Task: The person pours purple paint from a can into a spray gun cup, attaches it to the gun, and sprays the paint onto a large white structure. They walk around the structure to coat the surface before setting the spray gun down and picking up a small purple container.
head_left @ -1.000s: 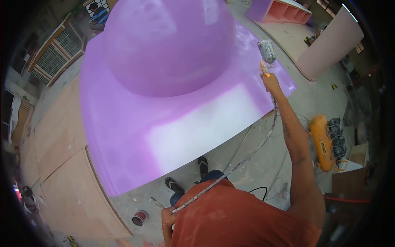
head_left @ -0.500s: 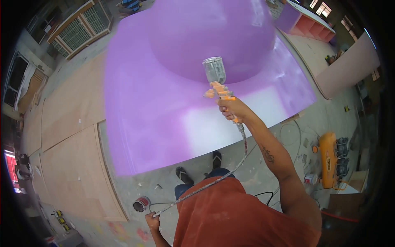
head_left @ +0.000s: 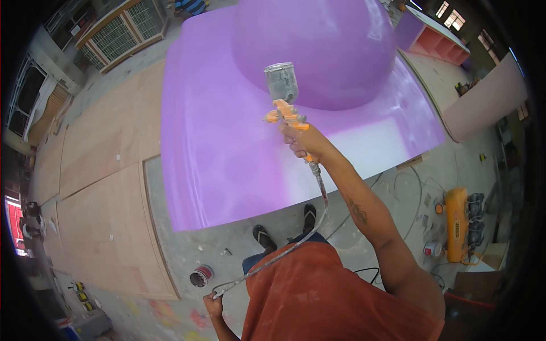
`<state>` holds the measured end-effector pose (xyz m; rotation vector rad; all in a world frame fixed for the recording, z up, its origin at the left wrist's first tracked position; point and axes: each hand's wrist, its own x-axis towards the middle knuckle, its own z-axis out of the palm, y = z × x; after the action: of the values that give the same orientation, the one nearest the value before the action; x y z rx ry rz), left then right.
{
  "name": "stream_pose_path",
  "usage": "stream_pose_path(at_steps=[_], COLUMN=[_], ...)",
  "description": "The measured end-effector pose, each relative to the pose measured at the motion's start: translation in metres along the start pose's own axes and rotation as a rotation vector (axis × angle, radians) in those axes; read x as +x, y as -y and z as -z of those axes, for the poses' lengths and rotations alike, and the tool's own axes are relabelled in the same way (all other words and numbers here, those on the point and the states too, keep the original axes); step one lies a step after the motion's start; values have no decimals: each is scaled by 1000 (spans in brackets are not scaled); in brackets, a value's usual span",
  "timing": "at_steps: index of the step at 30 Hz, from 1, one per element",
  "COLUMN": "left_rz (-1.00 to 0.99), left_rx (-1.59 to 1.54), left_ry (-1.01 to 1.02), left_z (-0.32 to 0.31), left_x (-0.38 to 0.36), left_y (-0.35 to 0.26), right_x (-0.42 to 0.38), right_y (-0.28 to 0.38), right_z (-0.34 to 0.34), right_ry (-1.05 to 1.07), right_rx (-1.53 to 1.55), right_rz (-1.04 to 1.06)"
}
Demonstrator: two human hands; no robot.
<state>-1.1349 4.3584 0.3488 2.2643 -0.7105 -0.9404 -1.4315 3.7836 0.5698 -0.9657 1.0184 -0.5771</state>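
Observation:
My right hand (head_left: 302, 142) is wrapped round the handle of an orange spray gun (head_left: 291, 115) with a paint-smeared metal cup on top. The gun is held over a big panel (head_left: 227, 153) coated purple, with a large rounded dome (head_left: 318, 62) rising from it. A white patch (head_left: 335, 156) shows on the panel's near side, below the gun. From the handle a grey air hose (head_left: 284, 252) runs across my body to my left hand (head_left: 213, 304), low at the left, closed on a looped part of it.
An open paint can (head_left: 201, 275) stands on the floor near my left hand. Wooden boards (head_left: 114, 244) lie at the left. To the right are a yellow air compressor (head_left: 456, 224), another can (head_left: 433, 249) and loose hose. A curved pink panel (head_left: 483, 99) stands farther back.
My right hand has moved the spray gun to the left and slightly up relative to the panel. The view has shifted a little, and my left hand still grips the hose.

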Motion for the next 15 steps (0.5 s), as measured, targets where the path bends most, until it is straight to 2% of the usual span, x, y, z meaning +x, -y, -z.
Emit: stream_pose_path(at_steps=[4, 9, 11, 13, 15], left_rz=[-3, -58, -81, -131, -152], left_rx=[4, 34, 62, -27, 22], left_ry=[54, 167, 210, 226, 251], left_z=[-4, -30, -45, -63, -69], left_x=[20, 32, 39, 44, 48], left_y=[-2, -36, -43, -53, -67], right_x=[-1, -50, -69, -90, -104], right_y=[-9, -10, -11, -7, -2], right_z=[53, 138, 170, 184, 184], right_ry=[-109, -343, -558, -624, -684], right_rx=[-8, 3, -175, -208, -239], right_rz=[-28, -33, -11, 22, 50])
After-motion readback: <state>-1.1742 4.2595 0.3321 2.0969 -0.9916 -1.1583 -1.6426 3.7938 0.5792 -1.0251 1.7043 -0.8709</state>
